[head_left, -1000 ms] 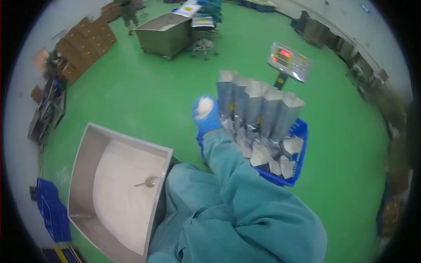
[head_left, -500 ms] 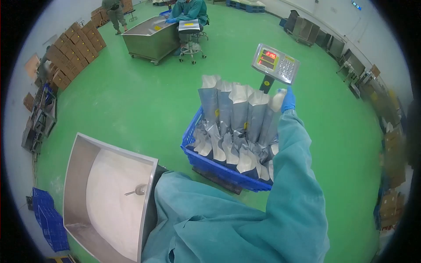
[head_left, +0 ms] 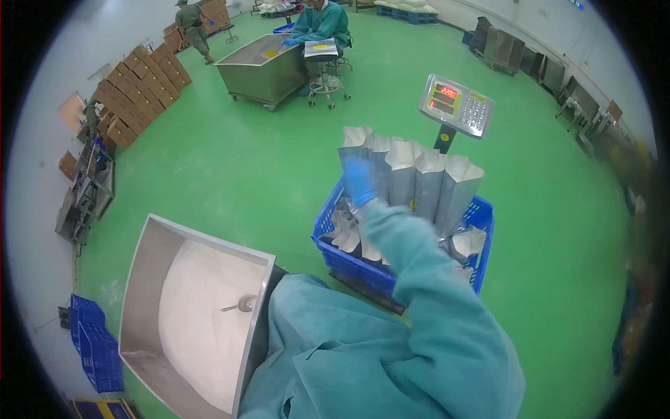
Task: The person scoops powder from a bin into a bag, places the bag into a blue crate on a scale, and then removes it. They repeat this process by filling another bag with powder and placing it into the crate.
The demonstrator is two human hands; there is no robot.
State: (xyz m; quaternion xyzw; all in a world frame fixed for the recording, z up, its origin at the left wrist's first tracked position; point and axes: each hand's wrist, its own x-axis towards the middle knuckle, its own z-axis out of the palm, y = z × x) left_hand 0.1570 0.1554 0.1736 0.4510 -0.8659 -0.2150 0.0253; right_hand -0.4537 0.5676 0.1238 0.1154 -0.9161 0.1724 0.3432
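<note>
My right hand (head_left: 359, 181), in a blue glove, is over the left part of the blue crate (head_left: 363, 274), in front of the silvery foil bags. Motion smears its fingers, so I cannot see whether they grip anything. Several tall open-topped foil bags (head_left: 401, 174) stand in the crate's back row, and lower bags (head_left: 344, 234) fill the front. Behind them, a scale display (head_left: 457, 105) shows red digits. My left hand is out of view. Left of my lap, a metal tub (head_left: 139, 279) holds white powder (head_left: 202, 307) with a metal scoop (head_left: 246, 303) lying in it.
Farther back, a person in a green gown (head_left: 322, 26) sits at another metal tub (head_left: 262, 77), near a wheeled stool (head_left: 324, 80). Stacked cartons (head_left: 143, 87) line the left side, where another person (head_left: 192, 28) walks. Blue crates (head_left: 98, 349) lie at lower left.
My right hand has moved left from the rightmost tall bag to the left bags. That bag now stands upright with its mouth open. The display digits have changed and the view has shifted.
</note>
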